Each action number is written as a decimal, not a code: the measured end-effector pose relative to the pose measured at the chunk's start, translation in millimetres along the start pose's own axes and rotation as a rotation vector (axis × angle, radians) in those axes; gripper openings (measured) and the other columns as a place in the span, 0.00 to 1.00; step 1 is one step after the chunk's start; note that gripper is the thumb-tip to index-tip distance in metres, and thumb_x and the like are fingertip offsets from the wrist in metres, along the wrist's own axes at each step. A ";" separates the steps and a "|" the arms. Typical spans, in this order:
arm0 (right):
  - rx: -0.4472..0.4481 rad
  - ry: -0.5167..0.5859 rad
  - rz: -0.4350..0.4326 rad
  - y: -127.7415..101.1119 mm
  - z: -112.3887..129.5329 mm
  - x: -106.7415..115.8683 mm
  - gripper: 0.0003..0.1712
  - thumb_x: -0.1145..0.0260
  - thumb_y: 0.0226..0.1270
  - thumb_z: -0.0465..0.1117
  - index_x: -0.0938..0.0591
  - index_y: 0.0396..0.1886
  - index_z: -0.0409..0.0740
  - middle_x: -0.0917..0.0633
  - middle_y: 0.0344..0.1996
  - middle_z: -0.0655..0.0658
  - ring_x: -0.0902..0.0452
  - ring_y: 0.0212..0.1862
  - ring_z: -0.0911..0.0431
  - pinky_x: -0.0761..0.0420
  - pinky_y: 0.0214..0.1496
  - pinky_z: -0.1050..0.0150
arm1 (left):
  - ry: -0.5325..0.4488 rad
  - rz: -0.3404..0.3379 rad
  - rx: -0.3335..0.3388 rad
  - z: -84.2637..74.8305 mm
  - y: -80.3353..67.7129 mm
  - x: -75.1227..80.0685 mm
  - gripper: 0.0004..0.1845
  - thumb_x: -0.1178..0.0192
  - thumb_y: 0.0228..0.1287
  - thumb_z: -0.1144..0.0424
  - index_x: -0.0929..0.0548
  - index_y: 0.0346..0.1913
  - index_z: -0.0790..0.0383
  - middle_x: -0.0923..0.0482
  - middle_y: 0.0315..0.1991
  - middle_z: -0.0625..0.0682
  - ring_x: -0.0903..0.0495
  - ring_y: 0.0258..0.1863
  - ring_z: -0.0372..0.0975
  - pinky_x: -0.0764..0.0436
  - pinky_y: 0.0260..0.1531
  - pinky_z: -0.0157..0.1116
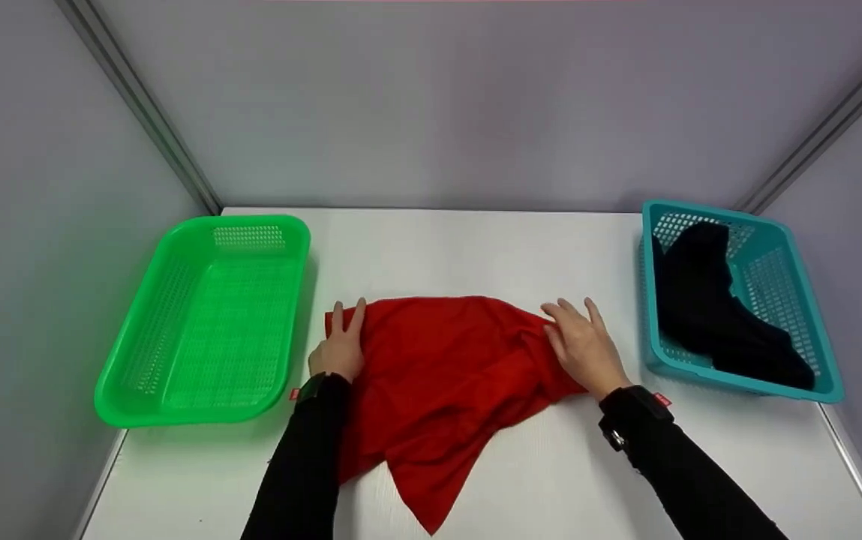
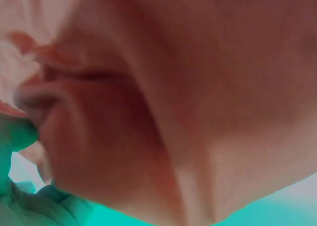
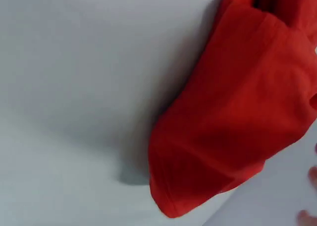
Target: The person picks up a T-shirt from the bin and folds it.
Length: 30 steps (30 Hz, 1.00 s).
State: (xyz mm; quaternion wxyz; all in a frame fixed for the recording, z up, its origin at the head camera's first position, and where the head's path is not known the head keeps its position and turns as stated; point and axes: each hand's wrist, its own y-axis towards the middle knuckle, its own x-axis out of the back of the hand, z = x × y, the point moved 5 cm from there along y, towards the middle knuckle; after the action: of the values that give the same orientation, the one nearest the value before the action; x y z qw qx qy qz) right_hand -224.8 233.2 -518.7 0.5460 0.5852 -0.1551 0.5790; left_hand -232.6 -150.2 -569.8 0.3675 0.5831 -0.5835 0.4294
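Observation:
A red cloth (image 1: 446, 360) lies spread and wrinkled on the white table, one pointed corner reaching toward the person. At its left edge is the left hand (image 1: 337, 354), two fingers stretched over the cloth. In the left wrist view the fabric (image 2: 109, 137) runs between thumb and fingers, which pinch it. The right hand (image 1: 587, 352) is at the cloth's right side, fingers spread, the thumb side near the edge. From the right wrist, the cloth's folded end (image 3: 223, 112) shows with a few fingertips (image 3: 313, 176) at the frame's edge.
A bare green basket (image 1: 292, 315) stands at the left. At the right, a teal basket (image 1: 652, 315) contains black cloth (image 1: 716, 315). Grey panels (image 1: 431, 105) enclose the white table (image 1: 476, 255) at the back and sides.

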 end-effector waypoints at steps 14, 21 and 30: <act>-0.103 -0.027 -0.154 4.2 -10.8 0.3 0.04 0.34 0.68 0.28 0.18 0.40 0.34 0.12 0.35 0.35 0.14 0.45 0.39 0.34 0.70 0.34 | -0.188 -0.194 -0.017 -22.3 15.6 39.4 0.07 0.44 0.75 0.62 0.26 0.45 0.63 0.30 0.51 0.60 0.19 0.32 0.55 0.19 0.28 0.49; 0.151 0.195 -0.160 1.0 7.8 34.1 0.08 0.34 0.65 0.24 0.20 0.41 0.33 0.13 0.36 0.40 0.14 0.44 0.44 0.33 0.71 0.40 | -0.261 -0.367 -0.337 -31.4 4.2 71.9 0.11 0.42 0.60 0.79 0.31 0.37 0.62 0.29 0.35 0.57 0.26 0.29 0.50 0.24 0.28 0.45; 0.115 0.385 0.621 -34.1 19.1 5.9 0.07 0.35 0.73 0.39 0.14 0.33 0.50 0.19 0.25 0.59 0.26 0.30 0.65 0.22 0.37 0.66 | 0.104 -0.038 -0.319 -11.8 -12.1 62.9 0.11 0.39 0.57 0.76 0.20 0.44 0.65 0.26 0.43 0.61 0.23 0.39 0.57 0.18 0.35 0.54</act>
State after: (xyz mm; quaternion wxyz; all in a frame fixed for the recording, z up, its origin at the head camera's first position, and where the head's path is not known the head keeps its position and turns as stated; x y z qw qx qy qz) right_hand -185.8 232.4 -524.3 0.3297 0.4202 -0.1872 0.8244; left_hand -224.5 -161.6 -506.2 0.4933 0.5054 -0.6131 0.3540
